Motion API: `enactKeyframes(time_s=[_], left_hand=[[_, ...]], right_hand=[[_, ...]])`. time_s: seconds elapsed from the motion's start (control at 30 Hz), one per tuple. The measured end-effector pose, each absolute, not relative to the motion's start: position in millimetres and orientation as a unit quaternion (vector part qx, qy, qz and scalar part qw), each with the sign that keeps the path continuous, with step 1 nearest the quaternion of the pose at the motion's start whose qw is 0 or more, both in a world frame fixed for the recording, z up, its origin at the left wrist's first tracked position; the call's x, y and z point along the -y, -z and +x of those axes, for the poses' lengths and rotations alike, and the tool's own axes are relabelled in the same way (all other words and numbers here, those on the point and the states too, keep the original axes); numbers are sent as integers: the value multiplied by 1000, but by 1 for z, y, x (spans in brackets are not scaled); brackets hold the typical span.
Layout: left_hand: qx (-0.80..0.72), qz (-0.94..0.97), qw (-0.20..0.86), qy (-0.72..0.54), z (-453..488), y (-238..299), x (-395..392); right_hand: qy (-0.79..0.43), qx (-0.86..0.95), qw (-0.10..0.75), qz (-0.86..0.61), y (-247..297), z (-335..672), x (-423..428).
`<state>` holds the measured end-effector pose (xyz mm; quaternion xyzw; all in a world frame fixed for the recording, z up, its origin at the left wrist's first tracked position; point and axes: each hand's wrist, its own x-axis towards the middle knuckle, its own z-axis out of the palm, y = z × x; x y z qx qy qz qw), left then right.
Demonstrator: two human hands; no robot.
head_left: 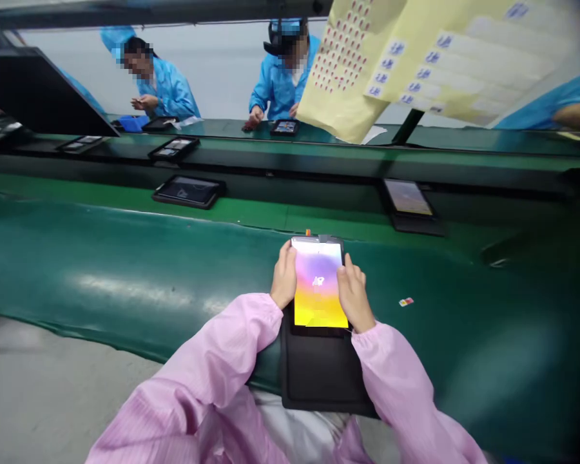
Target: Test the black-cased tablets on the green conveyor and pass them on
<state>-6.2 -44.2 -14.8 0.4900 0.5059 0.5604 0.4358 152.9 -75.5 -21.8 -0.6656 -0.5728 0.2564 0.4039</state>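
Observation:
A tablet (318,287) with a lit purple-to-yellow screen lies in front of me on a black tray (319,380) at the near edge of the green bench (125,270). My left hand (284,277) grips the tablet's left edge, fingers curled round it. My right hand (354,298) holds the right edge, with the thumb resting on the screen. Both arms are in pink sleeves.
Several more tablets lie on the conveyor, such as a dark tablet (188,191) and a lit tablet (408,198). A small sticker (406,301) lies right of my hands. Yellow label sheets (415,58) hang overhead. Two people in blue coats (169,84) work across the line.

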Motion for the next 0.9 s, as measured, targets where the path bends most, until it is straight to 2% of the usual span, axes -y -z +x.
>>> enactKeyframes(time_s=[0.13,0.27,0.33,0.5,0.77,0.9], left_hand=[[-598,612,226,-466,-48,17,19],[-683,594,-3,-425,-124,10,-49],[-739,572,-67,-349,-163,10,-88],[-812,538,-60,-219,-209,20,-147],[-776,613,-59,-139,-205,11,-157],[-737,655,-60,-154,-231,-11,-136]], right_hand=[[-136,594,431,-666,42,170,78],[-152,571,439,-677,53,191,78],[-163,565,437,-681,56,194,77],[-147,581,439,-669,59,186,75],[-123,598,431,-665,44,182,81],[-104,643,411,-638,36,180,87]])
